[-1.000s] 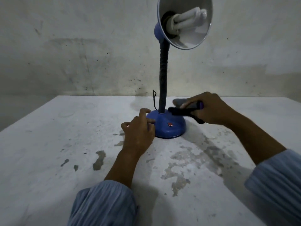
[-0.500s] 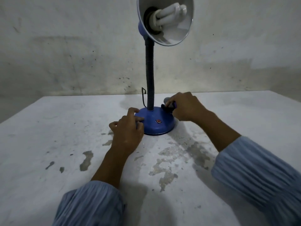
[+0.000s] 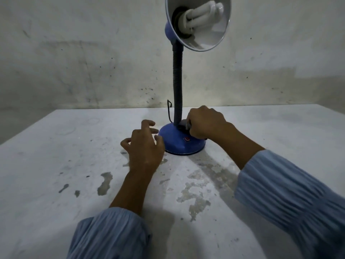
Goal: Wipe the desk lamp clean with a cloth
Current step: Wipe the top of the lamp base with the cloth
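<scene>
While the right hand (image 3: 206, 122) curls round a dark cloth (image 3: 183, 126) on the blue lamp base (image 3: 179, 144), near the neck, the left hand (image 3: 144, 144) touches the rim, fingers spread, holding nothing. Hold the base firmly and rub in small circles.

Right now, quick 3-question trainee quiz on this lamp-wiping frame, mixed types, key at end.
1. True or false: the right hand presses a dark cloth on the lamp base.
2. The left hand is: A) gripping the neck B) at the base's left edge, fingers spread C) flat on the table, far from the lamp.
3. Fill in: the small switch on the base is ____.

Key: 1 true; 2 B; 3 red.
</scene>
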